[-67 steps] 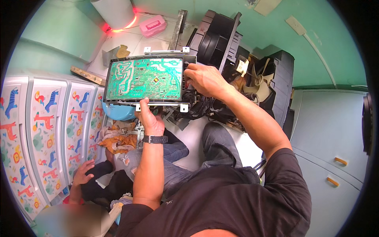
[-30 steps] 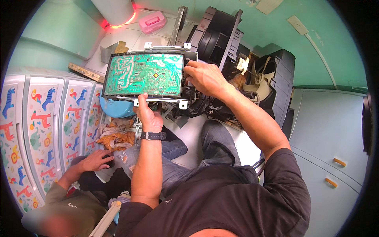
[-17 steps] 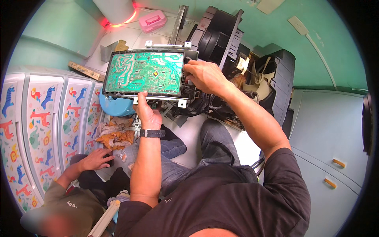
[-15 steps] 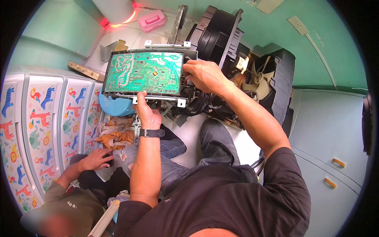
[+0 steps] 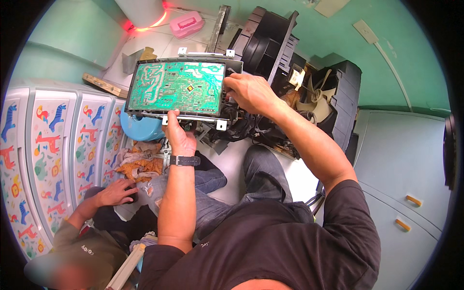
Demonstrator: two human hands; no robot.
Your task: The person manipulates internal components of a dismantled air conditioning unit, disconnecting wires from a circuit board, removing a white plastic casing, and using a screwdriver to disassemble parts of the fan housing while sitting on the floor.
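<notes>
A co-worker's hand (image 5: 117,192) is low on your left, beside the animal-print drawer unit (image 5: 50,145) and apart from both of yours. A dark-strapped watch (image 5: 185,160) sits on your left wrist. Your left hand (image 5: 180,137) grips the green printed circuit board (image 5: 176,88) from the near side, thumb over its near long edge, the other fingers hidden beneath. The board is held up above the floor (image 5: 232,179) in a dark tray with pale metal brackets, solder side facing you, its long axis running left to right across you. Your right hand (image 5: 253,94) is at the right short edge, so the board extends leftward from its bunched fingers; you cannot tell whether they pinch anything there. At that short edge your right hand is the nearer one.

Past the board's lower left lie a blue plastic basin (image 5: 142,126) and an orange-brown cloth (image 5: 140,169). Farther out, a black plastic housing (image 5: 263,43) stands toward the floor's far right, and a pink case (image 5: 187,25) lies near its far edge.
</notes>
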